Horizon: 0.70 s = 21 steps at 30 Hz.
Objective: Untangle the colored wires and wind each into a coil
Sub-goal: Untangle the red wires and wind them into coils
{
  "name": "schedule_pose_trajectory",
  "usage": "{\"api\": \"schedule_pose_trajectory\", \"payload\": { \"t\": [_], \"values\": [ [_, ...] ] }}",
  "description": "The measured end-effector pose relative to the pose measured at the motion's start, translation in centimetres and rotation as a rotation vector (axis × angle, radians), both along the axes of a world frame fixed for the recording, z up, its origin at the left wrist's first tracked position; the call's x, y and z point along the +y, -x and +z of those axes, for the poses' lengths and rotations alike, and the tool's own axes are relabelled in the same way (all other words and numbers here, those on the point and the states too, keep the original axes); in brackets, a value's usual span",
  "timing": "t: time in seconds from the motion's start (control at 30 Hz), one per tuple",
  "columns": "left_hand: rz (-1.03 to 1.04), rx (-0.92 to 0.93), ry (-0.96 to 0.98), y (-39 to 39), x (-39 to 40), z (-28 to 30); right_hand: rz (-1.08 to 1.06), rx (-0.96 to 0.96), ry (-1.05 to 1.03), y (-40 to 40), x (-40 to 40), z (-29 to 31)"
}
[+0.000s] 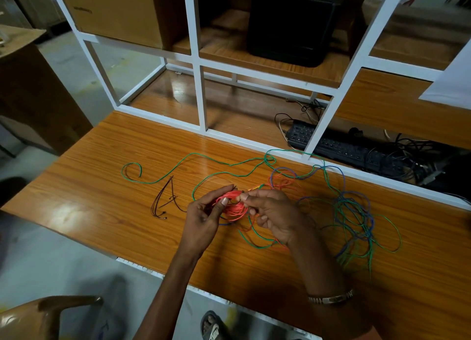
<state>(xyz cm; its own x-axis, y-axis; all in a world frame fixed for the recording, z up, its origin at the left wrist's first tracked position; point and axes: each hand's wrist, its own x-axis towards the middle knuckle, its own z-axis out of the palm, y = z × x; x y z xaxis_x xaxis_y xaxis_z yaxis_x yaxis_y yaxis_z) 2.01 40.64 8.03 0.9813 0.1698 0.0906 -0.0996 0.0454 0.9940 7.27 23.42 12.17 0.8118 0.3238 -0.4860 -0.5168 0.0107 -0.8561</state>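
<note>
Left fingers: your left hand (204, 217) curls round the red coil (233, 207), thumb pressed across the top of the loops, holding the bundle just above the table (107, 146).
Right fingers: your right hand (274, 212) pinches the wire at the coil's right edge between thumb and forefinger; the other fingers are folded under.
Red coil: a tight bundle of many turns between your two hands. A few red strands (283, 180) trail away to the right, behind your right hand, into the other wires.
Step in hand: by the look of it you are winding the red wire, and it seems mostly wound. Whether the trailing part is free of the tangle I cannot tell.
Next move: it probably calls for drawing the loose red length clear and laying it on as further turns, with your left grip firm so the loops do not spring open.
Green wire (183, 161): it runs loose across the table from a curl at far left, past your hands, into the tangle on the right.
Tangle (356, 217): green and blue wires knotted together to the right of your right hand, not yet sorted.
Dark wires (164, 199): a small bunch lying flat, left of your left hand and apart from the rest.
</note>
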Motion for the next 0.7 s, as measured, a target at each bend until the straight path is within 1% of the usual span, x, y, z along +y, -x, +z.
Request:
{"api": "schedule_pose_trajectory", "payload": {
  "t": [0.27,0.53,0.7],
  "values": [
    [-0.050,0.002,0.006,-0.2,0.5,0.4,0.073,-0.052,0.032,-0.4,-0.7,-0.5],
    [-0.096,-0.027,-0.060,-0.5,0.5,0.5,0.151,-0.083,0.042,-1.1,-1.3,-0.5],
    [-0.131,-0.037,-0.117,-0.6,0.7,0.6,0.195,-0.093,0.095,-1.4,-1.8,-0.4]
  ]
}}
